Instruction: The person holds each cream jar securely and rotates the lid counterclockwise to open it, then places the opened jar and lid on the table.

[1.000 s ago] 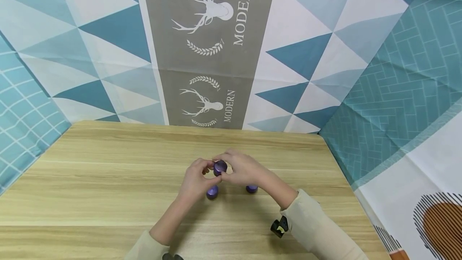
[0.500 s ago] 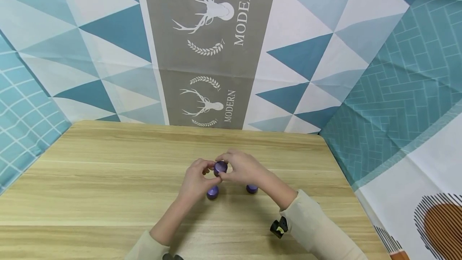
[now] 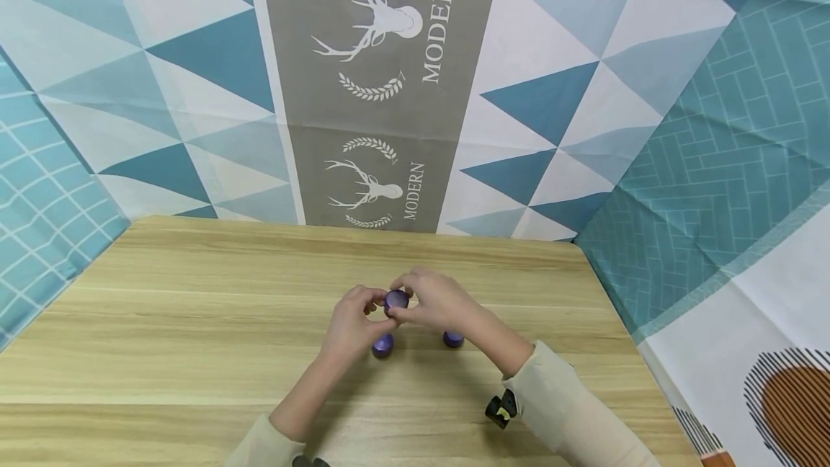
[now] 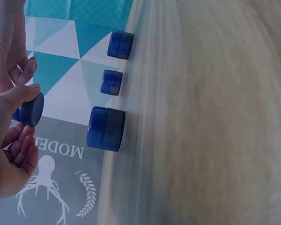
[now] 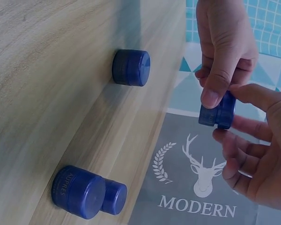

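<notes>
A small purple-blue cosmetic jar (image 3: 396, 300) is held above the table between both hands. My left hand (image 3: 349, 324) pinches it from the left, its thumb across the jar's side in the right wrist view. My right hand (image 3: 436, 303) curls thumb and fingers round its lid end; a seam shows between lid (image 5: 227, 110) and body (image 5: 207, 116). Below the hands, another jar (image 3: 382, 345) stands on the table, with one more jar (image 3: 453, 339) partly behind the right wrist. Both wrist views show three standing jars, including a larger one (image 4: 106, 129) and a smaller one (image 4: 111, 82).
The wooden table (image 3: 194, 352) reaches back to a patterned cloth wall (image 3: 363, 164). Cloth side walls (image 3: 707, 186) flank it. Dark wrist cameras stick out near the sleeves, the right camera (image 3: 501, 409) low over the table.
My right thumb has slid left along the near side of the jar, while the right fingers have shifted right on its far side. The left hand and standing jars hold their places.
</notes>
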The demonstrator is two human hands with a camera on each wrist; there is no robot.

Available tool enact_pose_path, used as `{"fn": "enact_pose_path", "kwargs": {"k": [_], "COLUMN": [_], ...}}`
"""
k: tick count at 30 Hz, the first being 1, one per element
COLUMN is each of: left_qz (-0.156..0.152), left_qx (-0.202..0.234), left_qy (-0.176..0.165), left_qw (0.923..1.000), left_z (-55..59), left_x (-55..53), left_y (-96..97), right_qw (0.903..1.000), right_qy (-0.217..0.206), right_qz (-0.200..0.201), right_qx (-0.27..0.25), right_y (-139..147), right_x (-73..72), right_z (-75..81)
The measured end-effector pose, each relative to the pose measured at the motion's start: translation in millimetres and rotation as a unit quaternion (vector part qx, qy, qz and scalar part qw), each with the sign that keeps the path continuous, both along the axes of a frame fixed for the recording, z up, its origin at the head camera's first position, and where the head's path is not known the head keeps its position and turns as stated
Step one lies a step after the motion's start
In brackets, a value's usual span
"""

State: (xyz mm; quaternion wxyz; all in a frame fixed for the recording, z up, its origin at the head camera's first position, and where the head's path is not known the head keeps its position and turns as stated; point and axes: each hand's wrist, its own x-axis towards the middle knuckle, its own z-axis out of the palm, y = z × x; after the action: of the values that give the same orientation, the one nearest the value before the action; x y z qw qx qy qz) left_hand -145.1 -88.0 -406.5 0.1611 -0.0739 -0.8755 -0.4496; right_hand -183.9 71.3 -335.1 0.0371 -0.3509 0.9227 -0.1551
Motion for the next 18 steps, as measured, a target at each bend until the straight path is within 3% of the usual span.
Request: {"fn": "enact_pose_path", "kwargs": {"k": [5,14,18], "left_qz": [0.001,-0.002,-0.001], "left_qx": [-0.003,0.003,0.007], "left_qy": [0.009,-0.009,-0.011], "left_qw": [1.0,0.9999,0.9999], "left_z": [-1.3,-1.1,-1.1], "left_x": [-0.4,-0.6,-0.9], "left_y": [-0.9,-1.4,-1.4], "right_qw": [0.9997,0.9999,0.9998], "right_qy": [0.005,0.002,0.015], "right_qz": [0.024,-0.011,-0.002], "right_qx": [0.01,0.006,0.014], "right_y": [0.4,-0.5,-2.4], "right_x": [-0.4,-1.2,-1.0], "right_z": [0.1,-0.2,1.9]}}
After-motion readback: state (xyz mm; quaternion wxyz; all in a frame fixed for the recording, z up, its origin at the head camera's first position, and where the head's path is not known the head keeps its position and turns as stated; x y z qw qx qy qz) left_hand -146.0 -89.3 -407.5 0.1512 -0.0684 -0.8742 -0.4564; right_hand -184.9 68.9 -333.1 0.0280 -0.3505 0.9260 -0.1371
